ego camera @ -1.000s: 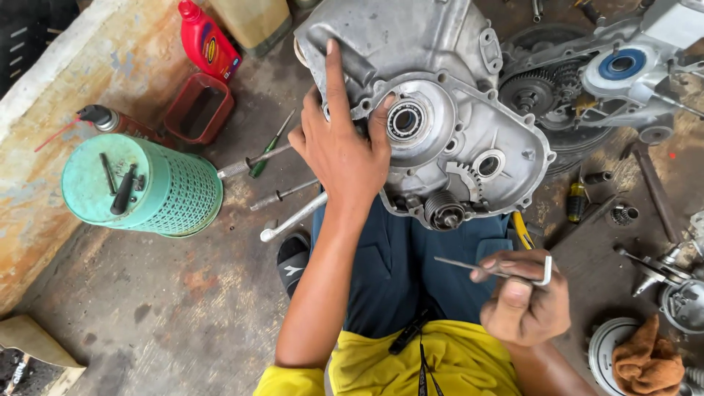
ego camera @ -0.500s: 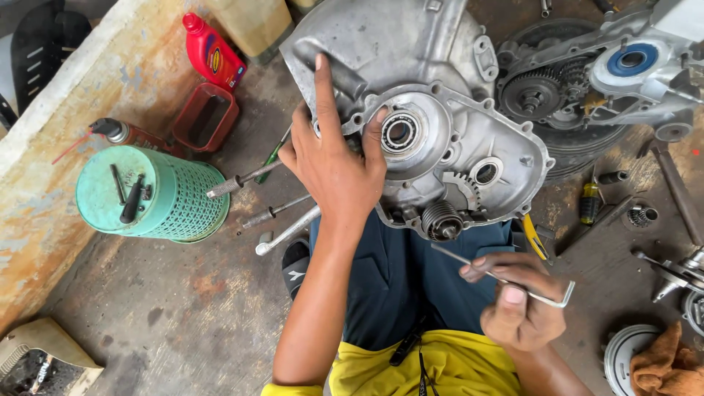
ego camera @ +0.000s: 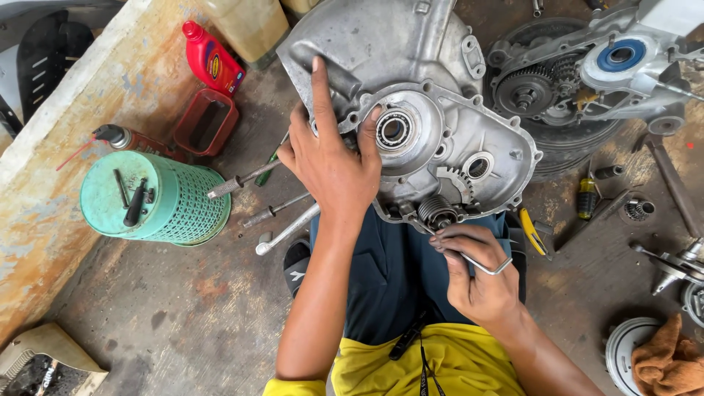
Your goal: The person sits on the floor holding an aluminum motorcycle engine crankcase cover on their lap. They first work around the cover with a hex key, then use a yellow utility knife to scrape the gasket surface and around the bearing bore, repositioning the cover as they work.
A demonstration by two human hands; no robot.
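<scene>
Holding a thin metal pick (ego camera: 469, 258) in a pinch, the right hand (ego camera: 480, 282) has come up from beside the lap: a second ago the pick floated free over the dark trousers, well short of the casing; now its tip sits at the coiled spring (ego camera: 438, 211) on the lower edge of the engine cover (ego camera: 411, 95). Judgement: the tool has gone from carried to engaged, so work on the spring looks to be starting.

Pick's long axis runs on a slant, looped handle end down and outboard of the fingers, working tip up and inboard, pointing into the spring. Whether the tip is hooked in the coils or only touching cannot be told.

Left hand (ego camera: 330, 158) lies spread flat on the cover, up and across from the grip, index finger stretched along the housing, thumb by the bearing ring (ego camera: 394, 130); pressing, not clasping. It has shifted little.

Cover rests against the knees, just above the grip.

Farther out: loose screwdrivers (ego camera: 271, 194) past the left wrist, then a green mesh basket (ego camera: 158, 196); a yellow-handled tool (ego camera: 532, 231) just outboard of the right hand.
</scene>
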